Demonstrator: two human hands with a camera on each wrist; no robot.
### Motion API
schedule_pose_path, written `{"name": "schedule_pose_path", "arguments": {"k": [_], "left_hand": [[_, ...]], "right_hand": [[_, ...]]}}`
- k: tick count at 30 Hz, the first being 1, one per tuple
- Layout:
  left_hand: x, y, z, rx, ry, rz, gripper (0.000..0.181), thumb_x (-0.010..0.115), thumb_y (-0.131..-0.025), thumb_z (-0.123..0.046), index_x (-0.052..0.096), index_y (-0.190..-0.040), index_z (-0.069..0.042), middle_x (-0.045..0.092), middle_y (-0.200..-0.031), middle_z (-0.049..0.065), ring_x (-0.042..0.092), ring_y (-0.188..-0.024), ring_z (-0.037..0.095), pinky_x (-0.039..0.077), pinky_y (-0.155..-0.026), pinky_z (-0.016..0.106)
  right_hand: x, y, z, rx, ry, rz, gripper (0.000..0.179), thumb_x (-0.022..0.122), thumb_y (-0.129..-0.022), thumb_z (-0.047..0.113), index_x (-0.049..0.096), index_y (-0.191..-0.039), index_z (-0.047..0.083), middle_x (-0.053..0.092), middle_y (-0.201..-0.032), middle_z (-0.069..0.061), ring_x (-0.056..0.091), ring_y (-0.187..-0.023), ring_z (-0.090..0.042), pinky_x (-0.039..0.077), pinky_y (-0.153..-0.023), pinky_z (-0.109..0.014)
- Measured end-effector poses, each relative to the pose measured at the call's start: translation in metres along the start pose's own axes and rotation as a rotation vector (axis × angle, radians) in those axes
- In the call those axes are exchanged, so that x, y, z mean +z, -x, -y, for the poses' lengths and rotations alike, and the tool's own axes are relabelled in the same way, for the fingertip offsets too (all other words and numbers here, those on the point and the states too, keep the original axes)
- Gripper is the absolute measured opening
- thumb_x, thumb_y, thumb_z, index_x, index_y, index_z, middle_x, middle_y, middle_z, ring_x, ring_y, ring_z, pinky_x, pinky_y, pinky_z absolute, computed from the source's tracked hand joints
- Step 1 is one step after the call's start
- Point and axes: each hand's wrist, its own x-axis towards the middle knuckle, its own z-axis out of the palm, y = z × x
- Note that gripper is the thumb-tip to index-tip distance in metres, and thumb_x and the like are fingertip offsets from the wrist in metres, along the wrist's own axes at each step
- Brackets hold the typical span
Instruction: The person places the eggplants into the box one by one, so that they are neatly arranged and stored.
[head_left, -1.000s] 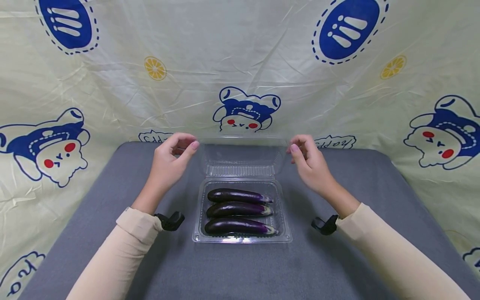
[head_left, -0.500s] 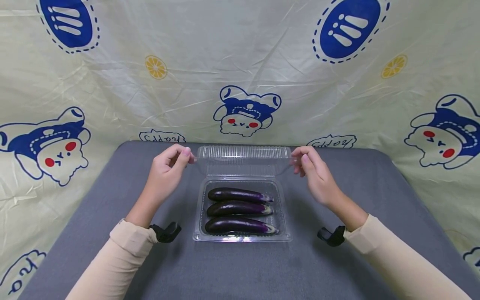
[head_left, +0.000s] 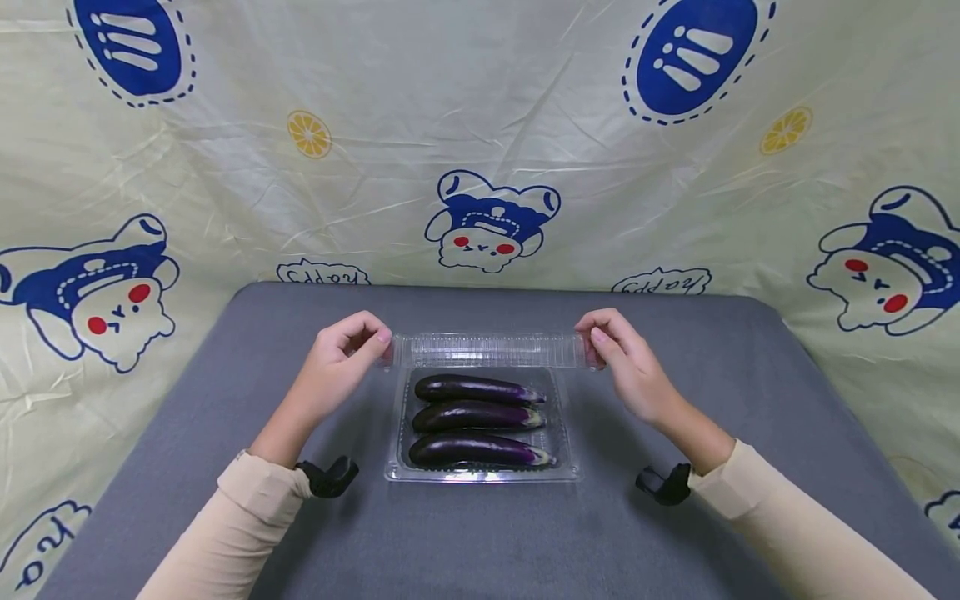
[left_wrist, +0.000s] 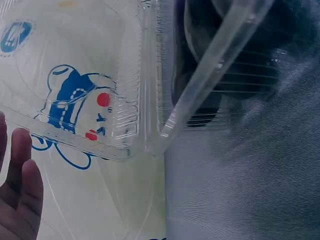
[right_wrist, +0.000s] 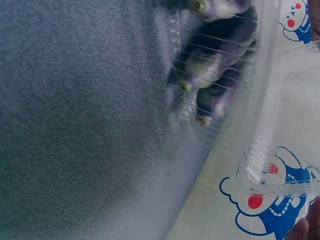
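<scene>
A clear plastic clamshell box (head_left: 397,458) sits on the table with three dark purple eggplants (head_left: 477,417) lying side by side in its base. Their pale stem ends (right_wrist: 200,80) point right. The hinged lid (head_left: 487,350) stands partly raised at the back, leaning over the base. At the lid's left corner, my left hand (head_left: 341,367) pinches the edge between thumb and fingers. My right hand (head_left: 633,367) holds the opposite corner the same way. In the left wrist view the lid's ribbed side (left_wrist: 127,110) fills the upper left, and only some fingertips (left_wrist: 31,185) show.
Grey cloth covers the table (head_left: 480,542). A pale curtain (head_left: 480,100) with blue cartoon prints hangs behind and at both sides. Black wrist straps (head_left: 330,477) sit at both beige cuffs.
Both hands have come down and toward me with the lid, which has swung forward from nearly upright to a lower tilt over the base. The eggplants and base have stayed put.
</scene>
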Motion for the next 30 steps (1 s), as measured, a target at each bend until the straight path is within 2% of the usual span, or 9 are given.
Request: {"name": "schedule_pose_path", "arguments": {"k": [6, 11, 16, 22, 30], "left_hand": [[0.005, 0.001, 0.006, -0.079, -0.031, 0.038, 0.008, 0.057, -0.1, -0.011, 0.061, -0.102, -0.005, 0.058, -0.07, 0.005, 0.055, -0.064, 0.018, 0.04, -0.056, 0.026], [0.012, 0.001, 0.014, -0.129, -0.102, 0.057, 0.019, 0.056, -0.099, -0.008, 0.058, -0.117, -0.01, 0.057, -0.072, 0.004, 0.05, -0.063, 0.016, 0.042, -0.058, 0.026], [0.019, 0.003, 0.022, -0.164, -0.145, 0.052, 0.022, 0.055, -0.098, -0.007, 0.058, -0.12, -0.011, 0.057, -0.079, 0.005, 0.05, -0.067, 0.015, 0.043, -0.063, 0.024], [0.024, 0.004, 0.032, -0.239, -0.213, 0.062, 0.024, 0.055, -0.099, -0.01, 0.058, -0.122, -0.009, 0.059, -0.089, 0.008, 0.053, -0.072, 0.017, 0.045, -0.065, 0.028], [0.028, 0.003, 0.044, -0.285, -0.302, 0.08, 0.032, 0.055, -0.099, -0.01, 0.06, -0.13, -0.007, 0.056, -0.104, 0.013, 0.055, -0.078, 0.02, 0.046, -0.065, 0.03]], "right_hand": [[0.004, 0.005, -0.006, 0.073, 0.05, 0.035, 0.017, 0.04, -0.105, 0.005, 0.052, -0.117, -0.002, 0.051, -0.084, -0.007, 0.049, -0.072, -0.017, 0.044, -0.061, -0.028], [0.009, 0.008, -0.012, 0.142, 0.134, 0.074, 0.019, 0.044, -0.105, 0.008, 0.052, -0.121, 0.0, 0.051, -0.083, -0.007, 0.048, -0.068, -0.015, 0.042, -0.059, -0.027], [0.014, 0.008, -0.02, 0.216, 0.183, 0.109, 0.02, 0.046, -0.104, 0.009, 0.052, -0.123, 0.004, 0.053, -0.085, -0.008, 0.049, -0.065, -0.013, 0.044, -0.059, -0.026], [0.019, 0.009, -0.029, 0.285, 0.228, 0.114, 0.021, 0.048, -0.104, 0.012, 0.053, -0.124, 0.008, 0.056, -0.097, -0.009, 0.052, -0.07, -0.015, 0.047, -0.061, -0.027], [0.022, 0.008, -0.035, 0.306, 0.258, 0.112, 0.024, 0.046, -0.104, 0.013, 0.052, -0.127, 0.011, 0.054, -0.105, -0.009, 0.051, -0.073, -0.018, 0.045, -0.061, -0.027]]}}
